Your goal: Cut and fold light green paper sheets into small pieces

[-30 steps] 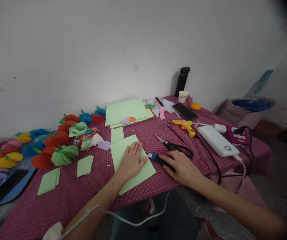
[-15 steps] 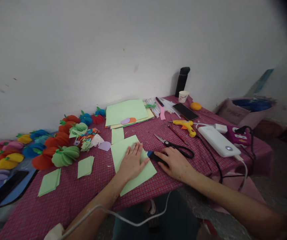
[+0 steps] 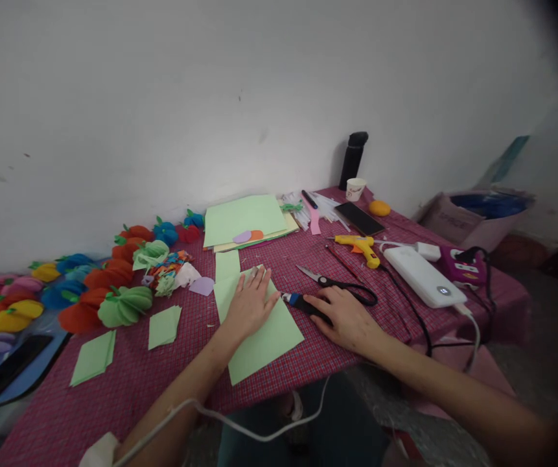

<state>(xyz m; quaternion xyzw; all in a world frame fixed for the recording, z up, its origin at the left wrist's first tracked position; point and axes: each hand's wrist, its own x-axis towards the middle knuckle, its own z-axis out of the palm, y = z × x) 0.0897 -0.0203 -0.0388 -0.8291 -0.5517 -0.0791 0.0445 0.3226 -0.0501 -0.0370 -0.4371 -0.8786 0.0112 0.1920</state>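
Observation:
My left hand [image 3: 249,305] lies flat, fingers stretched out, on a pale green paper sheet [image 3: 269,350] near the table's front edge. To its right, my right hand [image 3: 344,318] has its fingers curled over a black-and-blue utility knife [image 3: 302,305], which lies low over the tabletop at the sheet's right edge. The knife's light-coloured tip points left towards my left thumb; its rear end is hidden under my hand. Just beyond my right hand rest black-handled scissors [image 3: 347,287]. A smaller green piece [image 3: 227,264] touches the sheet's far edge.
Cut green stacks [image 3: 164,326] and many colourful paper pumpkins [image 3: 126,305] occupy the left. A paper pile [image 3: 244,217] stands at the back. Rightward are a yellow glue gun [image 3: 361,246], a phone [image 3: 359,218], a power bank [image 3: 424,275] and cables. A white cable [image 3: 259,436] hangs across my front.
My left hand has shifted slightly left and away from me on the sheet. The utility knife's light tip shows more clearly. My right hand stays nearly in place.

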